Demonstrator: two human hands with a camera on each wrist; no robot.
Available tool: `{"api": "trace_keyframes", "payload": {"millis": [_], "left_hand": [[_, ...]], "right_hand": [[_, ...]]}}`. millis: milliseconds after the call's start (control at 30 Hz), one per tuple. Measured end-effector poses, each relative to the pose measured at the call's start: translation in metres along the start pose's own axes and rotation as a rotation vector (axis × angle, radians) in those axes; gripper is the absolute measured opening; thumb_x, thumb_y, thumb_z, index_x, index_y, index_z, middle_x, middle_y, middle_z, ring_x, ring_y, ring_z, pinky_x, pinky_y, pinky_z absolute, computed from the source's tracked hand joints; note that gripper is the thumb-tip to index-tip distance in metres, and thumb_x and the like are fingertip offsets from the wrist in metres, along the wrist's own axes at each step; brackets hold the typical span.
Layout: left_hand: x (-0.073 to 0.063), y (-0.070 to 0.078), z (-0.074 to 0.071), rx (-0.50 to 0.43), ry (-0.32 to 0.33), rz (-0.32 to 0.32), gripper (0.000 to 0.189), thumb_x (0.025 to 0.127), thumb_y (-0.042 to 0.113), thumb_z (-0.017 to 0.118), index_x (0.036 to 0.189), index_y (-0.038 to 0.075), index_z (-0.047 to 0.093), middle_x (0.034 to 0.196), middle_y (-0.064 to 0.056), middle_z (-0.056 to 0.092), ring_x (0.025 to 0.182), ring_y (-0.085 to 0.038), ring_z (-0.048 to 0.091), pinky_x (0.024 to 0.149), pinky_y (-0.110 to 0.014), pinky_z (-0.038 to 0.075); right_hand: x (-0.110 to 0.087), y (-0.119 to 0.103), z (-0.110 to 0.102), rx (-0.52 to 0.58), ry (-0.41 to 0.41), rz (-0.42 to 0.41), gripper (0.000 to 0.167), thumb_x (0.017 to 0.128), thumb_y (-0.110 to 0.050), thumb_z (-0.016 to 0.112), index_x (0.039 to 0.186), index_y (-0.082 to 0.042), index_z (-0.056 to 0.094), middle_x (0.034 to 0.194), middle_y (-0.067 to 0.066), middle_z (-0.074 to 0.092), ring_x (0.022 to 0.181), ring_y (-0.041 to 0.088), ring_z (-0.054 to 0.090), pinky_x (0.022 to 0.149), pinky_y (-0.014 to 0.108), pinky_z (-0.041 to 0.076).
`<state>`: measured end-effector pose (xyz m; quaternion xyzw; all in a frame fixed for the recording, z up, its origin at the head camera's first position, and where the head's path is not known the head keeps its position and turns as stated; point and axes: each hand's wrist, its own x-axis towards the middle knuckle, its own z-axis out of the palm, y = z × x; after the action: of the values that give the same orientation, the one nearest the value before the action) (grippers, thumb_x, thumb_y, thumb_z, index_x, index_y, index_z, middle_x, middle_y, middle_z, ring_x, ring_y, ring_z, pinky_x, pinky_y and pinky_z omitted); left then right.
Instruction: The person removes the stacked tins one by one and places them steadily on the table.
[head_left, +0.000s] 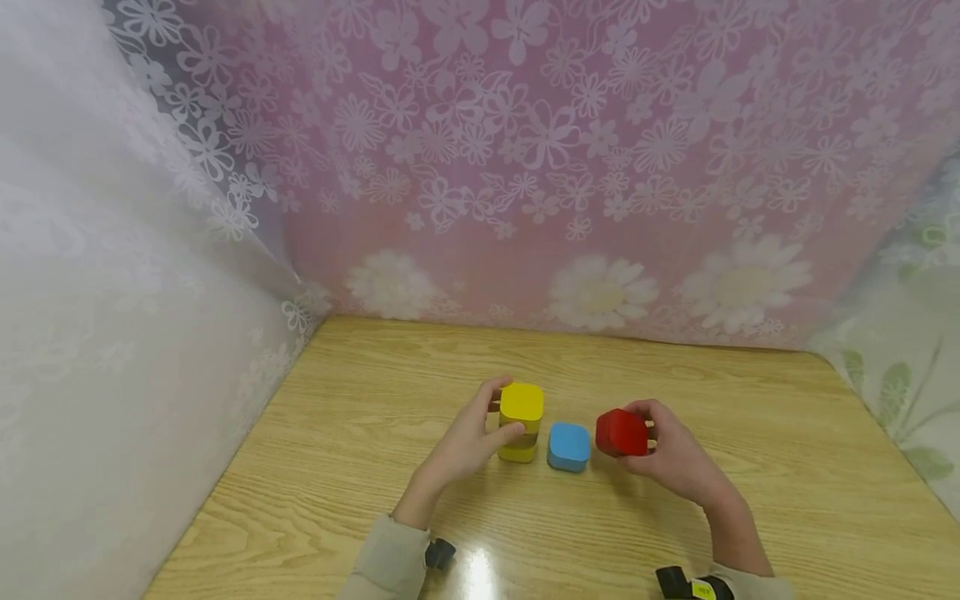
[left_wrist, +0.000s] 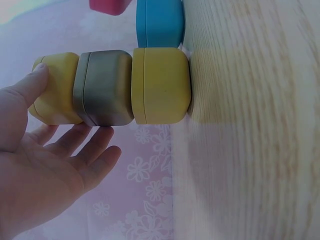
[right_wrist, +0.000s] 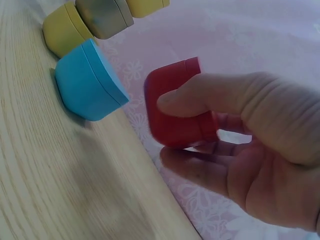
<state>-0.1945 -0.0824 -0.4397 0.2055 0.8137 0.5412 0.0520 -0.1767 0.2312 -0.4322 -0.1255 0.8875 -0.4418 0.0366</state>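
Note:
Three rounded square boxes with a seam near the top stand stacked on the table: a yellow box [left_wrist: 161, 85] at the bottom, a dull gold box [left_wrist: 106, 87] in the middle and another yellow box [head_left: 522, 402] on top. My left hand [head_left: 468, 437] holds the top yellow box from the left, its thumb on the near side and its fingers behind. Right of the stack a blue box [head_left: 568, 447] sits on the table. My right hand [head_left: 678, 458] grips a red box [right_wrist: 172, 102] between thumb and fingers, tilted and raised above the table, to the right of the blue one.
The wooden table [head_left: 360, 400] reaches back to a pink flowered curtain [head_left: 480, 192]. A pale cloth [head_left: 135, 333] hangs along the left side and a leaf-patterned cloth [head_left: 900, 392] along the right. Black wrist bands show at both sleeves.

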Motion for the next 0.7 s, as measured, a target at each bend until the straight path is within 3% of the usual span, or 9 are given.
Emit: {"api": "trace_keyframes", "payload": {"millis": [233,700], "left_hand": [[-0.0054,-0.0041,0.0001,0.025,0.007,-0.021,0.069,0.098,0.035,0.064,0.154,0.018,0.03,0.147,-0.006,0.046,0.131,-0.028,0.047,0.105,-0.055,0.043],[0.0002,-0.0009,0.0009,0.016,-0.001,0.006,0.067,0.098,0.031,0.064,0.154,0.019,0.029,0.147,-0.008,0.046,0.132,-0.03,0.047,0.104,-0.055,0.044]], "right_hand": [[-0.0023,0.0057,0.002,-0.043,-0.096,0.047,0.065,0.078,-0.009,0.084,0.13,0.0,0.046,0.126,0.016,0.056,0.108,0.033,0.056,0.081,0.038,0.056],[-0.0025,0.007,-0.0041,-0.053,-0.129,0.079,0.065,0.078,-0.009,0.084,0.131,-0.001,0.048,0.126,0.016,0.058,0.104,0.029,0.06,0.08,0.036,0.054]]}}
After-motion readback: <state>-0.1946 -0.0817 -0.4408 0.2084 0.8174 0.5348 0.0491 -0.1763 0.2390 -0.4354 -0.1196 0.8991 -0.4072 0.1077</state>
